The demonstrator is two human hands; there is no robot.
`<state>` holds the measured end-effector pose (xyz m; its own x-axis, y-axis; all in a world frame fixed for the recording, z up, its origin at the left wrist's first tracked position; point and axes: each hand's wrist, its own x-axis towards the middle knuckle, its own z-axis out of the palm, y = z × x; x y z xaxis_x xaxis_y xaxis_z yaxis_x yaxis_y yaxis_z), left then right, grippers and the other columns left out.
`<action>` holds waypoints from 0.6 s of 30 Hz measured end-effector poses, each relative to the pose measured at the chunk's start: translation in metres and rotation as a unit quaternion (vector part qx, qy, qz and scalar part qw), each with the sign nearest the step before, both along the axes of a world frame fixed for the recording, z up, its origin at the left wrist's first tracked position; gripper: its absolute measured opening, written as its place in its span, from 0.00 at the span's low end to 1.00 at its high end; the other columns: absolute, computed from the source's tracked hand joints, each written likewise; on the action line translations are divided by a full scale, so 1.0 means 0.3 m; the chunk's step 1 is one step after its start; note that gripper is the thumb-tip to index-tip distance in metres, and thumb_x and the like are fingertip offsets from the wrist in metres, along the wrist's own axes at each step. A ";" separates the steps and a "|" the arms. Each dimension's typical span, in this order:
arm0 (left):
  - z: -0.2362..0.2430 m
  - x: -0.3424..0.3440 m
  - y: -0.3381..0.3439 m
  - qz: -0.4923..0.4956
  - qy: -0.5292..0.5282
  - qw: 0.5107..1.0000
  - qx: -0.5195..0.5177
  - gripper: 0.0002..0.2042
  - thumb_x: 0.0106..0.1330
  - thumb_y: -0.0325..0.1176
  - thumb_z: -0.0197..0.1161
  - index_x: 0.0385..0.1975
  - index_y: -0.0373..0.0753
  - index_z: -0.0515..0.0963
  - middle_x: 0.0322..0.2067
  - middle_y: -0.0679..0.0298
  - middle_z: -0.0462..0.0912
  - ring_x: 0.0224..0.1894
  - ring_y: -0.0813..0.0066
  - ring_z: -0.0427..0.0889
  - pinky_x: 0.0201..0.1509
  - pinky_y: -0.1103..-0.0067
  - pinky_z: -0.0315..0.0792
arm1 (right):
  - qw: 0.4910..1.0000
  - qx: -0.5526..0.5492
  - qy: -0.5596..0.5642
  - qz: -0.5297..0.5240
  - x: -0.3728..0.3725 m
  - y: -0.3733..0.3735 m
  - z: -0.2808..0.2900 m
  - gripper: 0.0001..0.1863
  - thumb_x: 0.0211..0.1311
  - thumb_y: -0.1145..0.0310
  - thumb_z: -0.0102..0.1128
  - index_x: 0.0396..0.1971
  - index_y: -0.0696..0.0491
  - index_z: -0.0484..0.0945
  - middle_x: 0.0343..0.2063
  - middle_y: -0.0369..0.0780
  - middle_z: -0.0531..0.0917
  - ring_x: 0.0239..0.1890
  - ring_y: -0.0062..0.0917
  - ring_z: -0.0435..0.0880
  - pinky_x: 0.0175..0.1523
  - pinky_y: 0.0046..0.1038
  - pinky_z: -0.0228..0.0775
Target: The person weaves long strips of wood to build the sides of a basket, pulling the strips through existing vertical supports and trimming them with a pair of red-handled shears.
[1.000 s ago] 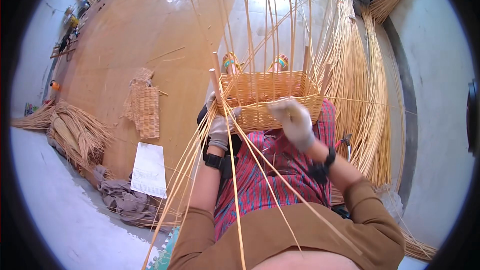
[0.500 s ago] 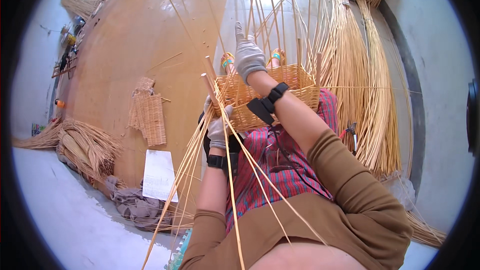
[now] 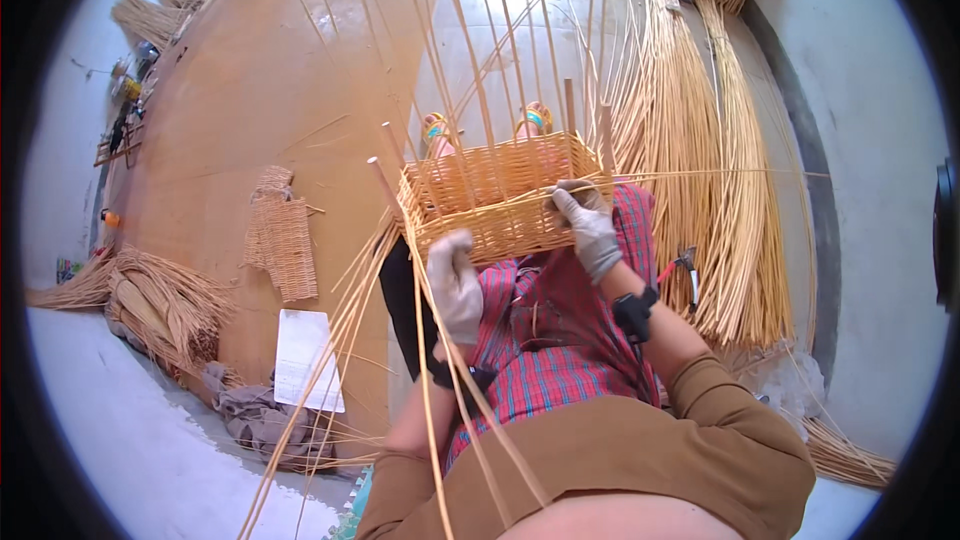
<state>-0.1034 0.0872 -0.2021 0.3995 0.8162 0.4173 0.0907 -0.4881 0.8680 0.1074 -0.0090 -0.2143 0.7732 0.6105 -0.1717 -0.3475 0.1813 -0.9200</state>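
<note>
A rectangular wicker basket sits at my lap, with long upright canes rising from its far side and thick wooden posts at its ends. At its front right rim, my right hand, in a pale glove, pinches a wicker strand that runs off to the right. My left hand, also gloved, is at the front left corner with its fingers curled in; whatever they hold is hidden. Beside it, several loose wicker strands trail from the basket's left end toward me.
Large bundles of long canes lie on the floor to the right, near red-handled pliers. On the left are a woven wicker panel, a paper sheet, a grey cloth and a bundle of shorter canes.
My right hand has come down from above the basket to its front right rim. My left hand has moved from the left end to below the front left corner.
</note>
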 end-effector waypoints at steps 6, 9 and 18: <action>0.049 0.204 0.217 -0.093 0.073 0.913 -0.390 0.07 0.77 0.33 0.61 0.40 0.35 0.78 0.31 0.65 0.82 0.23 0.76 0.83 0.24 0.78 0.80 | 0.969 0.064 -0.238 -0.017 -0.016 0.204 0.057 0.12 0.70 0.74 0.66 0.51 0.54 0.79 0.46 0.43 0.88 0.48 0.25 0.88 0.46 0.28 0.82; -0.012 0.221 0.185 -0.075 0.017 0.923 -0.378 0.08 0.76 0.36 0.64 0.38 0.38 0.79 0.27 0.68 0.82 0.20 0.74 0.84 0.21 0.76 0.80 | 0.706 -0.123 -0.696 -0.043 0.048 0.448 0.264 0.24 0.75 0.73 0.56 0.69 0.54 0.67 0.46 0.43 0.86 0.52 0.26 0.87 0.54 0.30 0.80; 0.125 0.337 0.035 0.049 0.126 0.989 -0.064 0.11 0.77 0.35 0.60 0.53 0.38 0.74 0.27 0.59 0.82 0.27 0.71 0.87 0.27 0.74 0.77 | 0.971 -0.103 -0.210 -0.051 0.123 -0.049 0.045 0.17 0.76 0.74 0.54 0.62 0.54 0.72 0.39 0.44 0.87 0.39 0.28 0.90 0.46 0.32 0.84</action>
<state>-0.0022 0.0976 -0.1645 0.3939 0.8958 0.2061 0.3533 -0.3545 0.8657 0.1441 -0.0236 -0.2009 0.8561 0.5131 0.0614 0.0768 -0.0088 -0.9970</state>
